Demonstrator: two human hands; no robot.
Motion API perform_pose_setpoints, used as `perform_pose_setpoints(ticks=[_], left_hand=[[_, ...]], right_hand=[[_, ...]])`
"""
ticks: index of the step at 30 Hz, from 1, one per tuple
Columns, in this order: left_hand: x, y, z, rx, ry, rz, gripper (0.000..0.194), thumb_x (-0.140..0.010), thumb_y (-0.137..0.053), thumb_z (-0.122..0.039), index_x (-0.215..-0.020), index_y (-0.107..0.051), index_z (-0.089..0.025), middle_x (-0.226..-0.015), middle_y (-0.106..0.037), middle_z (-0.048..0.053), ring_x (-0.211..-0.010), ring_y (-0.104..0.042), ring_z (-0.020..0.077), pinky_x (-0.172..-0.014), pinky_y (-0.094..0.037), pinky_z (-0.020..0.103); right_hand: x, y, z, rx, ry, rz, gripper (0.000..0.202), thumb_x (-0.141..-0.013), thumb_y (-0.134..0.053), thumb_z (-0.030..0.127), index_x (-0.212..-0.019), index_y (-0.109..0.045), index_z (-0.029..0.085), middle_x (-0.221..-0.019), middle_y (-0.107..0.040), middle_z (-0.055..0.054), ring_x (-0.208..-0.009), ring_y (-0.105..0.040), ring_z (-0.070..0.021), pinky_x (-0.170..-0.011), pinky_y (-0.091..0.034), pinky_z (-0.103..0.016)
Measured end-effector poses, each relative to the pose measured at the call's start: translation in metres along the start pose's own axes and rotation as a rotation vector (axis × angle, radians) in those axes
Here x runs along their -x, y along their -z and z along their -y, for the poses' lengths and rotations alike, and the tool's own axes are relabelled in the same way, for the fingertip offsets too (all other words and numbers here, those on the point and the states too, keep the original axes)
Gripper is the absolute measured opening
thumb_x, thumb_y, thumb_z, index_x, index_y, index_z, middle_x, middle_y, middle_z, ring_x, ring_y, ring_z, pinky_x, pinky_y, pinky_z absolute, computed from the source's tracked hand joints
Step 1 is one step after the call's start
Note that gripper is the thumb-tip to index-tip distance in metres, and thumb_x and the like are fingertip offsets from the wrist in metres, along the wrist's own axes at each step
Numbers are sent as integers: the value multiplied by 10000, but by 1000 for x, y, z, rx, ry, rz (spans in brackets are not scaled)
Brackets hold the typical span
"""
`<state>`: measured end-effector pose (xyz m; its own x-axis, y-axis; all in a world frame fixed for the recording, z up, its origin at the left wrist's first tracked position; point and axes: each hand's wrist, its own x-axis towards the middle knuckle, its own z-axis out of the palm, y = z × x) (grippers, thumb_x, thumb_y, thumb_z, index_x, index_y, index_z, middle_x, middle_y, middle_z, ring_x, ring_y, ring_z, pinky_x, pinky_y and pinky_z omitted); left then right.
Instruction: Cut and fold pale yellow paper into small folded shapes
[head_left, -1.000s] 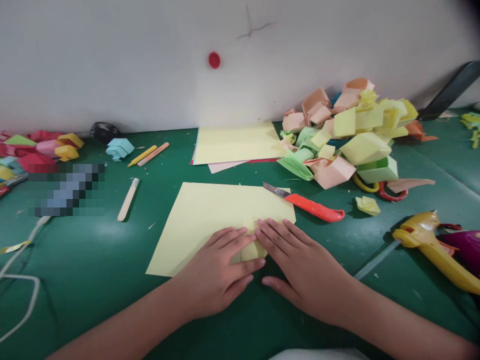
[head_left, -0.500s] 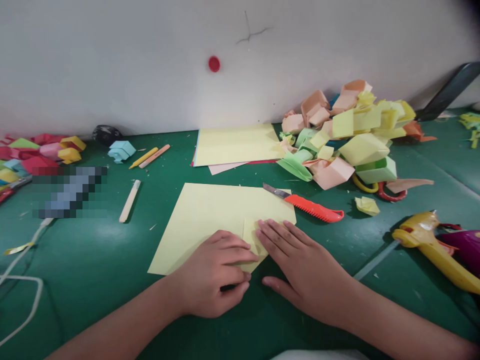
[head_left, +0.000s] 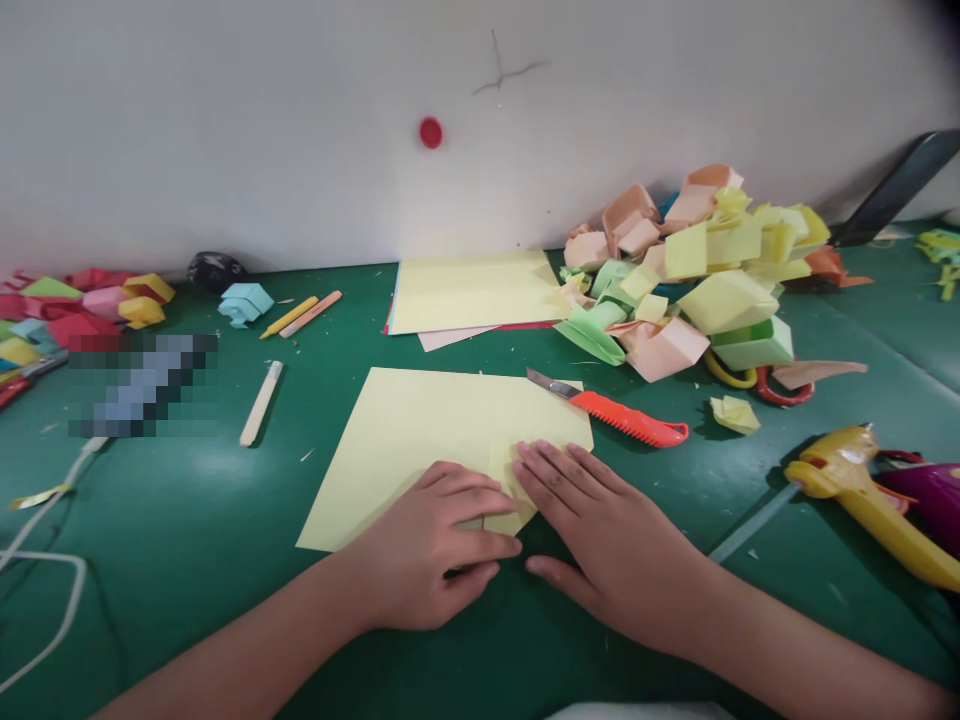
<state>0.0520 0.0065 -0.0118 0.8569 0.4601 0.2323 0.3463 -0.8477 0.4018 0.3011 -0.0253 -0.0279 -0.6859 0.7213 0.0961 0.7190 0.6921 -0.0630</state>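
Your left hand (head_left: 420,548) is palm down over the pale yellow sheet (head_left: 427,420), its fingers a little apart; your right hand (head_left: 615,545) lies flatter, four fingers nearly together, thumb apart. Beneath both is a small yellow flap (head_left: 501,522); whether it's a fold or a loose piece, you can't tell.

The sheet lies flat in the middle of the tabletop (head_left: 187,560), its smooth surface matt, its right corner cut off. Taking it as your clock's center, the knife (head_left: 630,418) sits between 2 and 3 o'clock, blade over the paper, its orange handle ridged. Between 9 and 10 is a slim pale stick (head_left: 262,405).

The tabletop is glossy green, dotted with scraps. At 12 o'clock lies a stack (head_left: 480,292) of colored paper. Toward 2, a heap (head_left: 675,280) of boxy, creased paper shapes; at 3, a yellow plastic glue gun (head_left: 847,470); at 10, more bright folded shapes (head_left: 97,305). Behind rises a whitish wall (head_left: 262,120) bearing a round red disc (head_left: 430,132).
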Motion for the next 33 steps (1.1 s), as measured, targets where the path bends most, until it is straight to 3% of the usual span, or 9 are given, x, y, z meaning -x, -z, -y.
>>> perform_pose_setpoints(ticks=[5,33], left_hand=[[0,1,0,11,1,-6,291,-948,-575,-233,-1218,-683,-235,-1222,-707,83,-1191,-602,248,-1036,-436,438],[-3,-2,-4,-34,32,-20,210,-987,-551,-235,-1074,-741,-225,-1232,-686,68,-1144,-586,239,-977,-442,415]], right_hand=[[1,-1,-2,-27,-2,15,701,-1018,-450,491,-1570,-313,81,-1638,-288,-150,-1511,-277,-338,-1207,-336,-572],[1,4,-6,-66,57,23,688,-1020,-460,493,-1562,-338,88,-1641,-276,-163,-1521,-246,-343,-1219,-296,-574]])
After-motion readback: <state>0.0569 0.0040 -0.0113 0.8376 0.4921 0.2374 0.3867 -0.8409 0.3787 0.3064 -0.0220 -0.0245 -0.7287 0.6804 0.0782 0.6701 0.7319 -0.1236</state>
